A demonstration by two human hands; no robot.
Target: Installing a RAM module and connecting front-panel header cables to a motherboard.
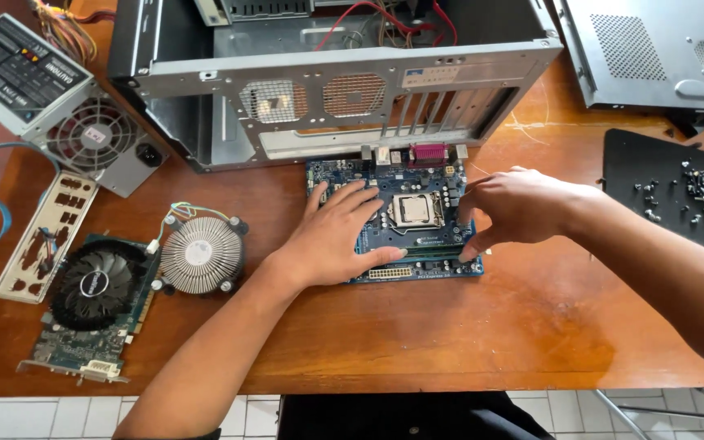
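Your left hand point(337, 238) lies flat and open on the blue motherboard point(417, 213), fingers spread over its left half, gripping nothing. Your right hand point(515, 208) hovers over the board's right edge with fingers curled and its thumb down at the memory slots; whether it pinches anything, you cannot tell. The board lies on the wooden table point(466, 326), just before the open metal computer case point(327, 90), with the round heatsink cooler point(202, 254) to its left.
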